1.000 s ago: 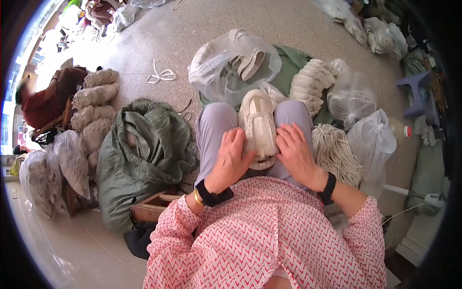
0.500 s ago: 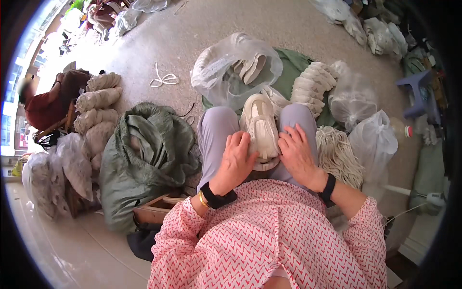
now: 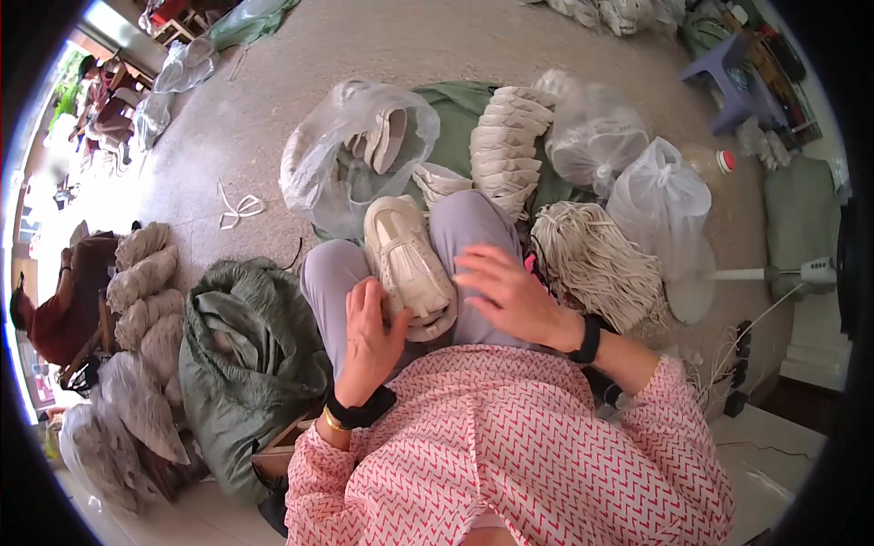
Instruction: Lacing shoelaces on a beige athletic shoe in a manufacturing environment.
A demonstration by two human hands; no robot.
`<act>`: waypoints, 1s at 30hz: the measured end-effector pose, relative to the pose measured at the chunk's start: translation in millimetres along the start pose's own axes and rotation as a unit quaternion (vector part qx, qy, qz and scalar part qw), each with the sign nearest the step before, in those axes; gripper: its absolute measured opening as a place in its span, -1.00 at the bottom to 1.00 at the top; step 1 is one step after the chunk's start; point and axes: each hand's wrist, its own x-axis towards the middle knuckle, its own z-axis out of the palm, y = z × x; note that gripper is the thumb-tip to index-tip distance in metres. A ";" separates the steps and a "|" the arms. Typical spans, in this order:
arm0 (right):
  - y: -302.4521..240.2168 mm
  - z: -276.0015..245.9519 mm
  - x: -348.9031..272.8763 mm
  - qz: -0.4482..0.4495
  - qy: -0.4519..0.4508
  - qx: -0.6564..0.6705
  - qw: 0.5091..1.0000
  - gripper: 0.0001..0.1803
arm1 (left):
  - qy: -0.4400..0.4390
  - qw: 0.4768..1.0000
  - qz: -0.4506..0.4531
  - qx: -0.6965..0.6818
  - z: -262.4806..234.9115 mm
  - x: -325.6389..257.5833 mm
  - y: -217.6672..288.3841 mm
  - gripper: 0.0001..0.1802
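Note:
A cream shoe (image 3: 407, 264) lies across my lap between my knees, toe pointing away. My left hand (image 3: 370, 334) grips its near left side at the heel. My right hand (image 3: 510, 296) hovers just right of the shoe with fingers spread, holding nothing. A bundle of cream laces (image 3: 596, 264) lies on the floor beside my right knee. Both wrists wear black bands.
A clear plastic bag (image 3: 350, 159) holding more shoes sits ahead, with a stack of cream shoe parts (image 3: 505, 146) on a green cloth. Tied white bags (image 3: 660, 200) stand right. A green sack (image 3: 241, 350) and filled bundles (image 3: 141, 291) lie left. A person (image 3: 64, 305) sits far left.
My right hand has lifted off the shoe and moved right, fingers spreading. The left hand keeps its hold. The view has shifted.

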 end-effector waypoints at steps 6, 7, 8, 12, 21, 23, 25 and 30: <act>93.8 -6.2 -77.8 0.338 0.158 0.080 0.924 -0.70 | -0.007 1.000 -0.016 -0.021 1.8 1.1 -1.8 -0.43; 119.1 -3.4 -97.5 0.425 0.134 0.092 0.890 -0.70 | -0.012 1.000 -0.024 -0.016 1.6 1.9 -1.6 -0.43; 142.9 1.3 -119.4 0.417 0.142 0.090 0.893 -0.70 | -0.020 0.999 -0.033 -0.029 0.9 1.9 -0.7 -0.43; 224.9 19.8 -190.4 0.472 0.088 0.019 0.877 -0.74 | -0.017 0.997 -0.058 -0.044 0.9 3.6 3.0 -0.44; 263.1 48.0 -200.4 0.445 0.141 0.012 0.885 -0.74 | -0.058 0.993 -0.078 -0.066 -1.7 4.3 -0.7 -0.39; 267.7 55.4 -191.6 0.422 0.167 -0.050 0.890 -0.75 | -0.050 0.993 -0.083 -0.069 -0.6 4.2 -0.9 -0.40; 271.9 59.8 -186.2 0.460 0.114 -0.085 0.877 -0.78 | -0.046 0.991 -0.095 -0.083 -0.4 4.1 -0.7 -0.40; 271.8 65.5 -180.3 0.455 0.150 -0.085 0.874 -0.83 | -0.054 0.989 -0.107 -0.085 -1.5 5.6 1.1 -0.40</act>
